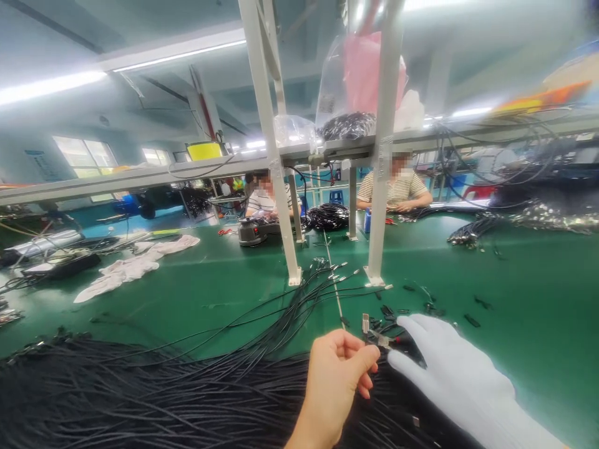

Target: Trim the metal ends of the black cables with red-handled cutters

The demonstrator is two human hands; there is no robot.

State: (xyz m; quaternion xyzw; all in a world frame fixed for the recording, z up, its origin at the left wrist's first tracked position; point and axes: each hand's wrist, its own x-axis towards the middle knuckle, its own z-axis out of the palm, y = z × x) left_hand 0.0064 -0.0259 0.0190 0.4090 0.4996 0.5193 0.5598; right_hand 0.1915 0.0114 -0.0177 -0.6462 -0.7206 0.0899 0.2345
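My left hand (339, 380) is bare, its thumb and index finger closed in a pinch. A silver USB plug (365, 323) stands up at its fingertips, with a blurred small part just to the right. My right hand (449, 355) wears a white glove and is curled beside the left one. Between its thumb and fingers sits a dark object with a bit of red, too blurred to name. Under both hands spreads a thick pile of black cables (187, 399). A bundle of cable ends with metal tips (344, 268) reaches across the green table (528, 299).
Small black pieces (472, 320) lie beyond my right hand. White metal posts (377, 218) carry a shelf with plastic bags. A white cloth (135, 268) lies to the left. Two people sit across the table, near a coil of black cable (329, 217) and a small dark machine (251, 232).
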